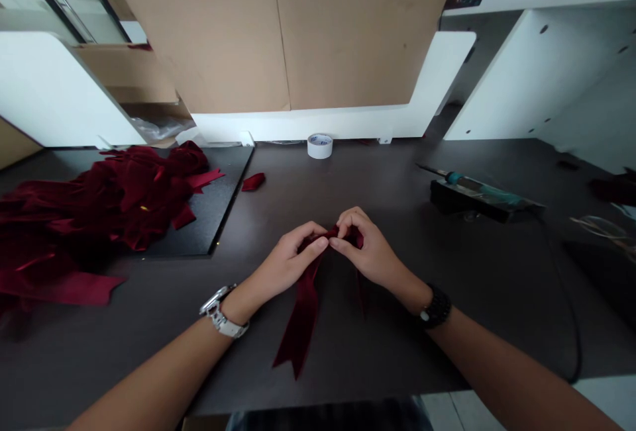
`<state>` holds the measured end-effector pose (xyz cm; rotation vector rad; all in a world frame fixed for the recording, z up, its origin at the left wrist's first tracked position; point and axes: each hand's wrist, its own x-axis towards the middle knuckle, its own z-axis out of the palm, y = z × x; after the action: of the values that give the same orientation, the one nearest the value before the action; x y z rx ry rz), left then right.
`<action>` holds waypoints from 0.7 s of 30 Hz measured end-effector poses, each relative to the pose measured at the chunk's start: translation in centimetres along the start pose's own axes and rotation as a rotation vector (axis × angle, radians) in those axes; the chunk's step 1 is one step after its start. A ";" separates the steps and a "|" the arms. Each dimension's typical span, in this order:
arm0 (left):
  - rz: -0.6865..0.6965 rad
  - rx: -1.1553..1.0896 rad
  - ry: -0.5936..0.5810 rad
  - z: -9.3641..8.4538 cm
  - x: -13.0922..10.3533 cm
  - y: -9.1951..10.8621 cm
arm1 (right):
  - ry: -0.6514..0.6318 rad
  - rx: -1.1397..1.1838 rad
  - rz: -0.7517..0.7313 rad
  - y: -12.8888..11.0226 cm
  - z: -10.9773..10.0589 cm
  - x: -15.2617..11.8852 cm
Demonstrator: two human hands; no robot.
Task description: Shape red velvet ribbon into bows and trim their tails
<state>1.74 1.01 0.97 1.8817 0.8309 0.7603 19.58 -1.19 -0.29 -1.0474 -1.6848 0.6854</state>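
A dark red velvet ribbon (304,305) is held between my two hands above the middle of the dark table. My left hand (294,253) pinches it from the left, thumb along the near side. From the right, my right hand (368,249) grips it with thumb and curled fingers, and the two thumb tips almost meet. One long tail with a notched end hangs toward me under my left hand. A narrower, darker tail drops below my right hand. The gathered middle of the ribbon is mostly hidden by my fingers.
A heap of red velvet bows (144,192) covers the black board (203,236) at left. A small red velvet piece (254,182) lies beside it. A white tape roll (319,145) stands at the back. A soldering iron (472,186) rests on its holder at right, its cable (561,285) trailing forward.
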 end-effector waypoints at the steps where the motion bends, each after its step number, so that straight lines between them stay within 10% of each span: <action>1: -0.012 -0.006 0.015 0.1 0.1 -0.1 | -0.003 -0.005 0.001 0.0 0.0 0.0; 12: -0.149 -0.230 0.161 0.4 0.0 0.0 | -0.043 0.063 0.113 0.3 -0.9 0.8; 21: -0.267 -0.475 0.394 -0.2 0.7 -0.8 | 0.992 0.611 0.569 4.4 -4.6 1.9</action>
<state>1.79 2.00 0.47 1.1910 1.0134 1.0675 25.03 2.38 -1.46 -1.1261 -0.2814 0.7731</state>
